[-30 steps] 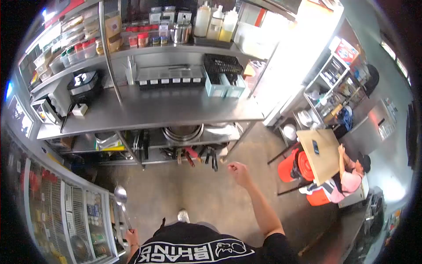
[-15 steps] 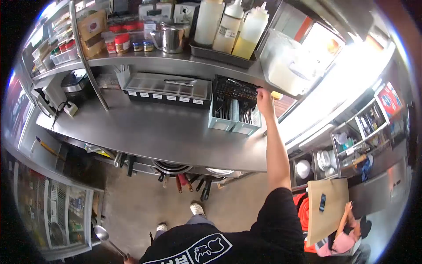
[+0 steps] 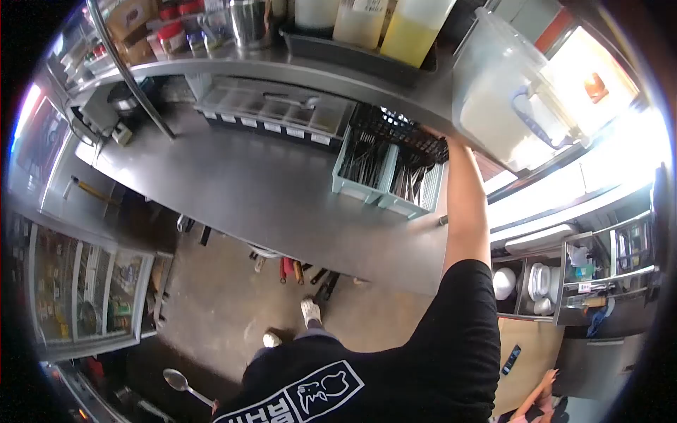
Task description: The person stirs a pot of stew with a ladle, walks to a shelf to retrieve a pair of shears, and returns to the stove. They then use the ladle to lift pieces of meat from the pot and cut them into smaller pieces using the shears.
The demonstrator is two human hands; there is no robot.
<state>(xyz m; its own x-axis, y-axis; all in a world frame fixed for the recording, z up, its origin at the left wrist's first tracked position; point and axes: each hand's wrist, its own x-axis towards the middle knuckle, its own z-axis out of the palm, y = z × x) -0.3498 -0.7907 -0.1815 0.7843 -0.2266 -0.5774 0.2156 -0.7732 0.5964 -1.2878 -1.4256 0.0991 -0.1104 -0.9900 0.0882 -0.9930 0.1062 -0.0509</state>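
Note:
My right hand [image 3: 443, 134] reaches to the black mesh basket [image 3: 402, 132], which sits tilted on the back part of two pale blue cutlery bins [image 3: 361, 190]. The fingers are hidden behind the basket's rim, so their grip does not show. Forks and other metal cutlery [image 3: 407, 182] stand in the bins below. At the lower left, a large metal spoon [image 3: 176, 379] points away from my body. Its handle runs to my left hand [image 3: 214, 405], closed on it and mostly covered by my black shirt.
A lidded, labelled topping container [image 3: 275, 116] lies left of the bins, with tongs on top. Squeeze bottles [image 3: 416, 32] stand on the shelf [image 3: 338, 74] above. Pan handles [image 3: 289, 271] stick out beneath the steel counter [image 3: 268, 197]. Another person's hand [image 3: 550, 377] is at lower right.
My right hand has moved from the black basket's right edge to behind its rim. My body has leaned closer to the counter. The spoon is still in my left hand.

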